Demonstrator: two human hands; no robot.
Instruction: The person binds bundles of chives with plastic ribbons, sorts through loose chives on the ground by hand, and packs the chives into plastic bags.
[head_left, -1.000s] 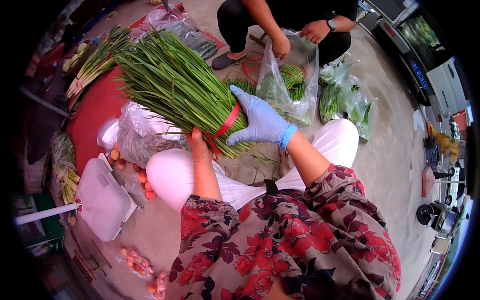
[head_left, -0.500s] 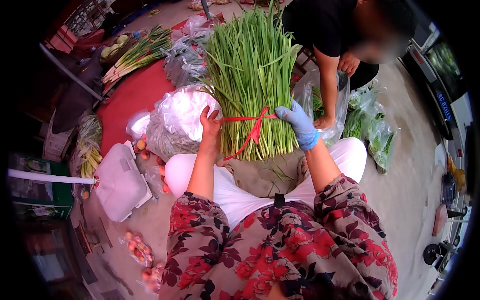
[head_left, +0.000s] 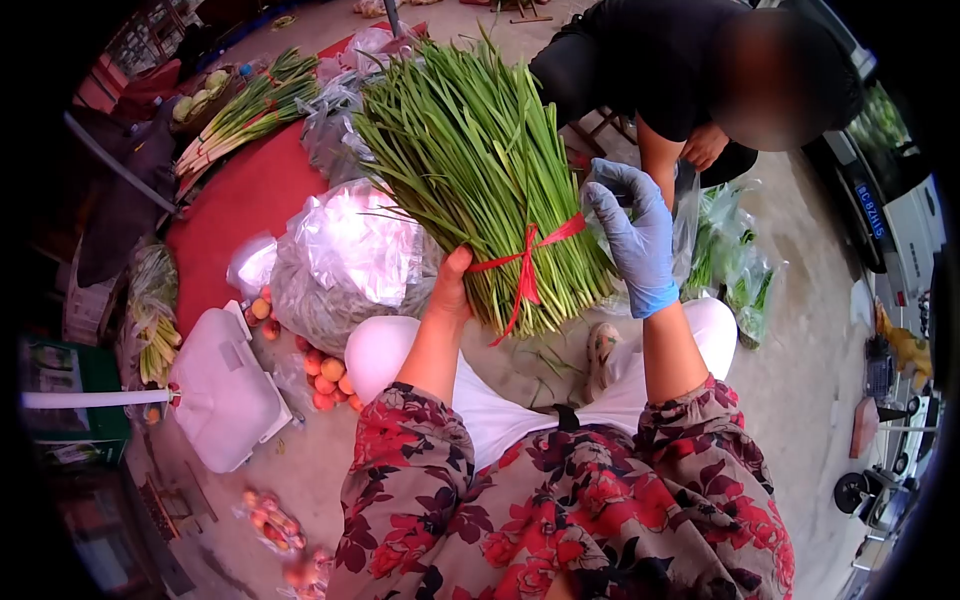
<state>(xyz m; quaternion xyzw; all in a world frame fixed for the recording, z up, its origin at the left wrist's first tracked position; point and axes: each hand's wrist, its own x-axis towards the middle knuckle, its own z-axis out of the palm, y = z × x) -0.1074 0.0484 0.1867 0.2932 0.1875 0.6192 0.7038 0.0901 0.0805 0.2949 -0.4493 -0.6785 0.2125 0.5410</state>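
A big bunch of long green garlic chives (head_left: 480, 170), tied with a red ribbon (head_left: 528, 270), tilts to the left above my knees. My left hand (head_left: 455, 285) is bare and grips the bunch's left side near the cut ends, thumb on the front and the other fingers hidden. Off its right side is my right hand (head_left: 640, 235) in a blue glove. Its thumb and fingers curl into a ring with the tips close together; whether something small is pinched there, I cannot make out.
A person in black (head_left: 640, 60) bends over plastic bags of greens (head_left: 745, 260) at the right. Left are stuffed clear bags (head_left: 350, 250), peaches (head_left: 325, 375), a pale scale-like box (head_left: 225, 390) and leeks or scallions (head_left: 245, 120). A vehicle (head_left: 890, 210) stands far right.
The bunch has tipped from upright to leaning left. My right hand has come off its side and curled its fingers. My left hand has closed on the bunch.
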